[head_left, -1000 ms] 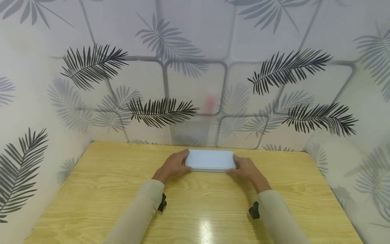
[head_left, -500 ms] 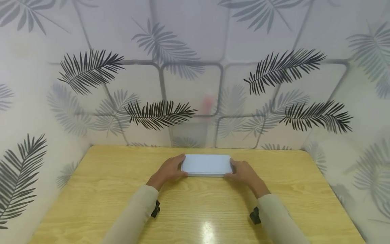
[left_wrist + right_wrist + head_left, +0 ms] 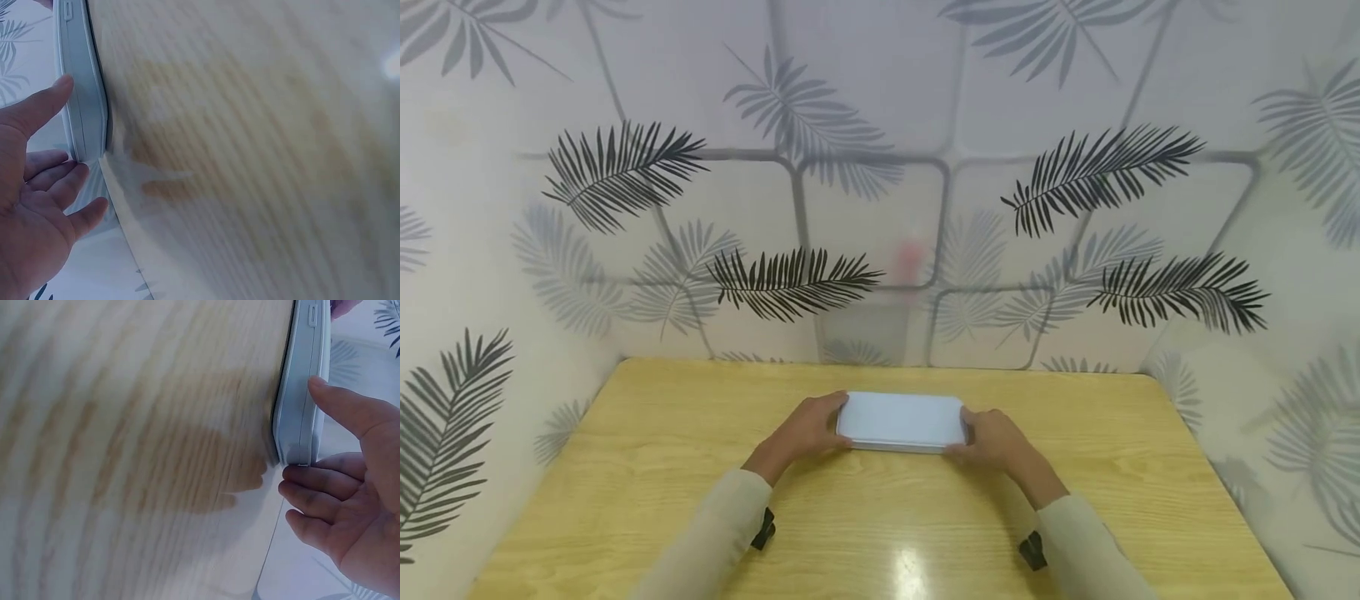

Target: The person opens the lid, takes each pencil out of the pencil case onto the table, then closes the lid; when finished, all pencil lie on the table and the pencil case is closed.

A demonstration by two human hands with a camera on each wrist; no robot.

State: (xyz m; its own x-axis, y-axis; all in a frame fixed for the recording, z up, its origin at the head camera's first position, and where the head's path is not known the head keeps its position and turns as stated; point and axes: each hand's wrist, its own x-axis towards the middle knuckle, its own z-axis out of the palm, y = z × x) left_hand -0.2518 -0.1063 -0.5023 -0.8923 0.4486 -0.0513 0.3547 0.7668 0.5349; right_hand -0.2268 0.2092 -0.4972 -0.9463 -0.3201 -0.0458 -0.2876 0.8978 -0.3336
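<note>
A flat, pale blue-white case with rounded corners lies lengthwise across the table, its long side facing me. In the left wrist view, a seam runs along the side of the case, with a small slotted catch near its middle. My left hand grips the left end, thumb on the front side and fingers round the end. At the right end my right hand holds the case the same way. The right wrist view shows that thumb against the near side and the fingertips at the corner.
The wood-grain table reaches back to a pale curtain printed with dark and grey leaves, which also hangs at both sides. Small black wrist devices sit under the sleeve cuffs.
Both hands have brought the case nearer to me across the table, and slightly to the left. Their hold on its two ends looks the same.
</note>
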